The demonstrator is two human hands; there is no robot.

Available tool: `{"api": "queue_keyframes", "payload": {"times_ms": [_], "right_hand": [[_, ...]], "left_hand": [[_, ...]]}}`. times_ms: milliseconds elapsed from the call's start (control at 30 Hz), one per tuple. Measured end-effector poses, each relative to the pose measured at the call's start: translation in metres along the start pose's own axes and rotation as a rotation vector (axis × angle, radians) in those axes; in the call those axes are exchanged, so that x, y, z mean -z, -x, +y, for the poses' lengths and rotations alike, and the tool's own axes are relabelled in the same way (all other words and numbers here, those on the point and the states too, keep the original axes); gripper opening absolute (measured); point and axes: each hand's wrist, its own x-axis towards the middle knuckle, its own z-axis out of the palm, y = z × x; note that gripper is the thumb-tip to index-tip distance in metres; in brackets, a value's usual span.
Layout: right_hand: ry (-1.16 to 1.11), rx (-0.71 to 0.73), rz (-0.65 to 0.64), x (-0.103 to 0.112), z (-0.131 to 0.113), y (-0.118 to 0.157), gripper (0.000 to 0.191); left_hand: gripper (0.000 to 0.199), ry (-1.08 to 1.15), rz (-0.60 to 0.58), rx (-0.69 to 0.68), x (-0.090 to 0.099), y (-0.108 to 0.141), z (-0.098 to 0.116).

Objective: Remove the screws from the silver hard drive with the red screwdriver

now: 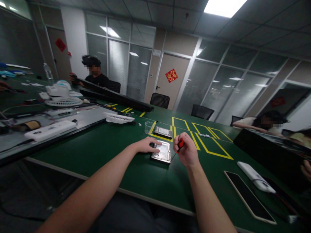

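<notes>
A silver hard drive (163, 152) lies flat on the green table in front of me. My left hand (147, 145) rests on its left side, thumb and fingers spread across the metal cover. My right hand (186, 149) is wrapped round the red and black handle of a screwdriver (180, 144). The thin shaft slants down to the drive's near right corner, where the tip meets or nearly meets the edge; I cannot tell if it sits in a screw. Just behind lies a second hard drive (163, 132), inside a yellow tape outline.
A clear plastic cup (148, 127) stands left of the second drive. To the left are a white fan grille (120, 118) and a large flat panel (92, 114). A phone (250, 196) and a white power bank (255, 176) lie right. Other people sit around the table.
</notes>
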Motion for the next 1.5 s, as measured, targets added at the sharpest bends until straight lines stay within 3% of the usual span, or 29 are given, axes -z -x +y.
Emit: {"api": "queue_keyframes", "payload": {"times_ms": [267, 433, 867, 1133, 1500], "right_hand": [[-0.064, -0.051, -0.016, 0.0028, 0.0004, -0.0016, 0.017], [-0.08, -0.063, -0.008, 0.0045, 0.001, -0.0031, 0.032], [-0.005, 0.007, -0.011, 0.0013, 0.0002, 0.0001, 0.025], [-0.035, -0.031, -0.022, 0.0029, 0.0011, -0.0021, 0.021], [-0.04, -0.075, 0.024, 0.0034, 0.0016, -0.0033, 0.033]], "left_hand": [[0.067, -0.01, 0.01, -0.009, -0.0014, -0.0018, -0.0029], [0.069, -0.006, -0.005, 0.014, -0.0007, -0.0013, -0.0023], [0.071, 0.005, -0.022, 0.037, 0.0015, 0.001, 0.0013], [0.07, 0.002, -0.02, 0.033, 0.0017, 0.0006, 0.0018], [0.067, -0.003, -0.006, 0.021, 0.0002, -0.0001, 0.0015]]}}
